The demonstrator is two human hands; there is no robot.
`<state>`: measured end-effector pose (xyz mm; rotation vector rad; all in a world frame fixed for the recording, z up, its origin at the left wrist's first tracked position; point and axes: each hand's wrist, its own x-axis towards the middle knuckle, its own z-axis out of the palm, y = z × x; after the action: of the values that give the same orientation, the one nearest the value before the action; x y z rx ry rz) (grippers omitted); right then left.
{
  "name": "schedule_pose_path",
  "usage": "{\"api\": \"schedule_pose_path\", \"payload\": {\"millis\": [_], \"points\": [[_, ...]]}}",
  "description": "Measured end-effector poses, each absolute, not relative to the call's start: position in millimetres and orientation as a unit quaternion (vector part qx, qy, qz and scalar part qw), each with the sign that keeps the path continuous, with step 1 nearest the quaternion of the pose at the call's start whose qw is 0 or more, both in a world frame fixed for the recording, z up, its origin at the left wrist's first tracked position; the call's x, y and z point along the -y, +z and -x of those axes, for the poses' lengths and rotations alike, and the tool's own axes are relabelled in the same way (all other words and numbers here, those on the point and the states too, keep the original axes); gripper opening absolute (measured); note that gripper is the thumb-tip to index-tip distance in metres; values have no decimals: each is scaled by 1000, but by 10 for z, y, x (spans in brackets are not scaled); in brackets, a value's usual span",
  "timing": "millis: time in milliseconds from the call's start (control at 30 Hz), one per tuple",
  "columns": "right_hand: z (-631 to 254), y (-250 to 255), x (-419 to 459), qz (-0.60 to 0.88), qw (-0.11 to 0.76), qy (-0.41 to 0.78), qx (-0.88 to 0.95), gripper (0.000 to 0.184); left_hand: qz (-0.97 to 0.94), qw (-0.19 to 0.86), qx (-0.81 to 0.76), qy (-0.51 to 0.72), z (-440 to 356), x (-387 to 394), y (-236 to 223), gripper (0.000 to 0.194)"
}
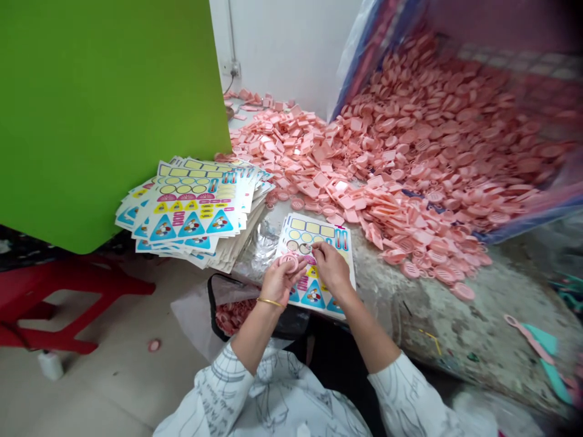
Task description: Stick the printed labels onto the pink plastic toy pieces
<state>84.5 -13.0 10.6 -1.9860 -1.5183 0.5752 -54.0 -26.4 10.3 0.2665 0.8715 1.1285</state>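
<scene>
My left hand (279,280) is closed round a small round pink plastic piece (288,261), held just above the near edge of the table. My right hand (330,266) pinches a small sticker at the fingertips, right beside that piece. Both hands hover over a single sticker sheet (319,232) printed with yellow, blue and pink shapes, lying flat on the table. A gold bangle circles my left wrist.
A fanned stack of sticker sheets (194,209) lies to the left. A big heap of pink plastic parts (410,152) spills from a plastic sack across the worn table (460,321). A black bag with pink pieces (232,314) sits below. Green board (100,109) and red stool (59,297) stand left.
</scene>
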Motion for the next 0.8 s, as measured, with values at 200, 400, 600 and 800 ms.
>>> {"api": "schedule_pose_path", "payload": {"millis": [200,400,600,800], "points": [[-751,68,-48,745,185,97,634,27,-108,732,-443,506,495,244,-12,20],[-738,-53,-49,741,188,68,641,27,-115,734,-448,496,496,239,-4,20],[-721,-97,-41,750,201,82,625,25,-104,727,-466,493,455,234,-5,20],[-737,-102,-40,746,206,106,625,23,-95,727,-469,492,451,228,40,16]]}}
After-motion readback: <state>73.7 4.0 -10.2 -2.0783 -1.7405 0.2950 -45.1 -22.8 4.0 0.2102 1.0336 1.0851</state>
